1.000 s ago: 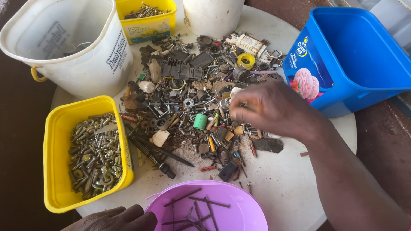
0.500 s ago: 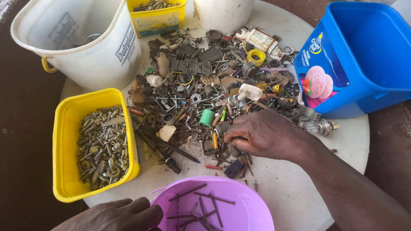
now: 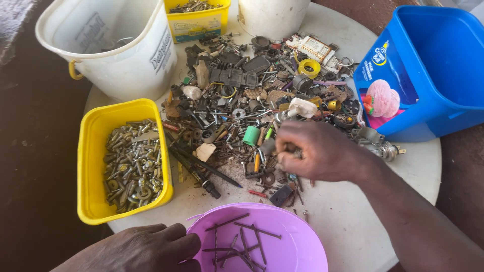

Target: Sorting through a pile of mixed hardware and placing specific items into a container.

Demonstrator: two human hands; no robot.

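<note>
Two bare hands work at a round white table (image 3: 353, 211) heaped with small hardware. The right hand (image 3: 315, 151) hovers low over the near edge of the scrap pile (image 3: 242, 100), its fingers curled together and pinching at small metal bits beneath it; what exactly sits between the fingertips is too small to tell. The left hand (image 3: 146, 249) rests at the near edge of the table, fingers loosely bent and touching the rim of a purple bowl (image 3: 297, 247) that holds a few long rusty nails (image 3: 242, 242).

Toward the left edge sits a yellow tub (image 3: 91, 166) full of bolts and nuts. Beyond it, at the far left, stands a large white bucket (image 3: 126, 55), with a smaller yellow box (image 3: 196, 25) and another white container (image 3: 272, 17) along the far edge. At the right edge a blue tub (image 3: 433, 70) lies tilted on its side. Within the pile, a green cap (image 3: 251, 135) and a yellow ring (image 3: 309, 68) stand out among dark screws, brackets and washers.
</note>
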